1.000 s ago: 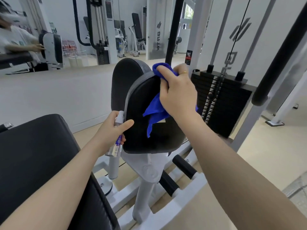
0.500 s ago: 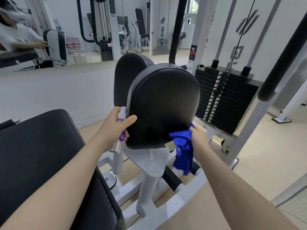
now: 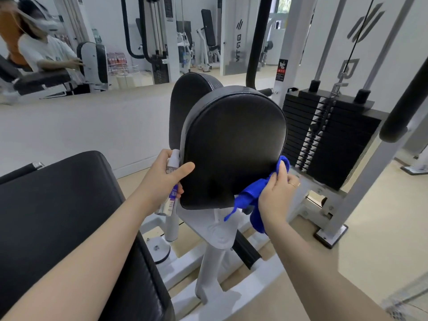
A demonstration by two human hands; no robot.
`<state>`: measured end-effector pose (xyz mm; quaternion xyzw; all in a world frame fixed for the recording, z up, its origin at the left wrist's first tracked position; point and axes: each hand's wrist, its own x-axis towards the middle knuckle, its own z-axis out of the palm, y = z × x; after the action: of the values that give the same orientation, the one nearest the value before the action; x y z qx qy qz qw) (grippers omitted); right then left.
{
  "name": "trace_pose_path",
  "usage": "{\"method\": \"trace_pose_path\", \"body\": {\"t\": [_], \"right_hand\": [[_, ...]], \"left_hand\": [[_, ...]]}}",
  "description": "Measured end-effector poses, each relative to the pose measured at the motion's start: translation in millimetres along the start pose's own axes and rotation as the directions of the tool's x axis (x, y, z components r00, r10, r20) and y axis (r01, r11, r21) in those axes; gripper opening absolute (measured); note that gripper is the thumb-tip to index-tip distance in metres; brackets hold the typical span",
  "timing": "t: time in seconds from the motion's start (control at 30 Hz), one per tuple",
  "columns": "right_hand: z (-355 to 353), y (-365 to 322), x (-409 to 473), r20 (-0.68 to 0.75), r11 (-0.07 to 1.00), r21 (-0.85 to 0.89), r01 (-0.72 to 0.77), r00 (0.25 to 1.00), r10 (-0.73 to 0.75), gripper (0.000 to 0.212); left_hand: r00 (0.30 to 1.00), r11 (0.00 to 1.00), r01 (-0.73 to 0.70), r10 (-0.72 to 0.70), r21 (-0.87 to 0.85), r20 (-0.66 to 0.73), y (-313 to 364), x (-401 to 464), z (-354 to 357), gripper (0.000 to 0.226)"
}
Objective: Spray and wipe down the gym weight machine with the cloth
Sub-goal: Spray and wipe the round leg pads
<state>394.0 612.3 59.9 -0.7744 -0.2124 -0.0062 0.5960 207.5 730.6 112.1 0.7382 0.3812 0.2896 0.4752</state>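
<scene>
A black padded rest of the weight machine stands upright in front of me on a white post. My left hand grips a small clear spray bottle with a purple label, thumb pressed on the pad's lower left edge. My right hand holds a blue cloth against the pad's lower right edge; part of the cloth hangs down below the hand.
A black seat pad fills the lower left. The black weight stack and its white frame stand close on the right. A second black pad sits behind the first. A wall mirror at the back reflects a person and other machines.
My right hand swept the cloth from the pad's top down its face to below the bottom, then came up to the lower right edge. The left hand stayed put with the bottle.
</scene>
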Motion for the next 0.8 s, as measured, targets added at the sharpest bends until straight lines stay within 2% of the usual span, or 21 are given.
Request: {"method": "trace_pose_path", "body": {"t": [0.07,0.1,0.2,0.27,0.37,0.47,0.5,0.57,0.67,0.73,0.8], "right_hand": [[2,-12,2,-0.061,0.998,0.032,0.057,0.997,-0.055,0.040],[4,-24,4,-0.109,0.989,0.047,0.142,0.985,-0.136,0.042],[18,-62,-2,-0.171,0.865,-0.085,0.494,0.848,-0.501,0.042],[28,-72,-16,-0.096,0.755,-0.189,0.628,0.754,-0.650,0.039],[39,-65,-34,0.054,0.672,-0.184,0.717,0.690,-0.721,0.034],[29,-56,-26,0.240,0.422,-0.273,0.864,0.486,-0.840,0.034],[21,-59,-14,0.232,0.439,-0.271,0.857,0.501,-0.834,0.029],[3,-66,8,0.105,0.548,-0.281,0.788,0.592,-0.799,0.019],[-5,-62,21,-0.060,0.590,-0.367,0.719,0.615,-0.786,0.038],[10,-57,12,-0.150,0.664,-0.345,0.664,0.659,-0.737,0.039],[26,-57,-9,-0.134,0.672,-0.327,0.665,0.671,-0.729,0.035]], "left_hand": [[1.000,1.000,0.001,-0.001,-0.004,-0.002,0,0,0,0.037],[1.000,1.000,0.003,-0.003,-0.004,0.001,1,1,0,0.037],[1.000,1.000,0.003,-0.003,0.006,0.016,1,4,1,0.035],[1.000,1.000,-0.006,0.006,0.001,0.028,0,7,1,0.036],[0.999,0.998,-0.016,0.019,-0.067,0.042,-3,10,0,0.037],[0.998,0.994,-0.027,0.033,-0.101,0.058,-5,11,-1,0.036],[0.997,0.995,-0.028,0.035,-0.097,0.065,-4,12,-1,0.036],[0.996,0.997,-0.026,0.031,-0.067,0.082,-2,12,-1,0.035],[0.995,1.000,-0.020,0.022,-0.023,0.098,-1,13,0,0.031],[0.994,1.000,-0.025,0.026,-0.014,0.106,-2,13,0,0.030],[0.993,0.999,-0.028,0.032,-0.035,0.111,-3,13,-2,0.026]]}}
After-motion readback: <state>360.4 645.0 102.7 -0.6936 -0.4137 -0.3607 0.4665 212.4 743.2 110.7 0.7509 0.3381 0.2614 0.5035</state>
